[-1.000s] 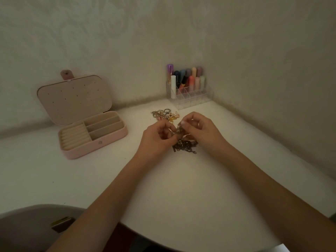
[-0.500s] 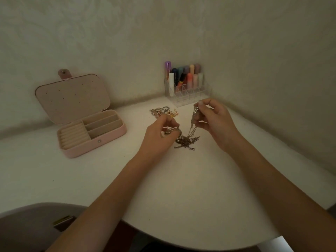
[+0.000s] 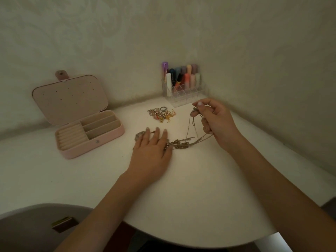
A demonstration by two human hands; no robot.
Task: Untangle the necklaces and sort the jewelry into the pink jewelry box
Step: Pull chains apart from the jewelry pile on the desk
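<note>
The task is at an early stage, judging by the layout: nothing lies in the box yet, and the necklaces are not yet apart.

Nearest, the left hand (image 3: 151, 151) lies flat on the desk (image 3: 190, 197), fingers straight and slightly spread, pressing down one end of the necklaces (image 3: 179, 143), whose knotted clump sits just beside its thumb side. From the clump, thin strands rise to the right hand (image 3: 213, 118), which is held above the desk and pinches a clasp or chain end between thumb and forefinger, the other fingers curled.

Half a second ago the left hand was curled and pinching the tangle with the right hand close by; now it is laid flat as an anchor, and the chains stretch out wider between the two hands.

Farther off, a small heap of jewelry (image 3: 161, 115) waits unsorted. To the left, well apart, the box (image 3: 87, 131) stands open, its compartments bare. At the back corner sits a clear organizer (image 3: 183, 86) of tubes.
</note>
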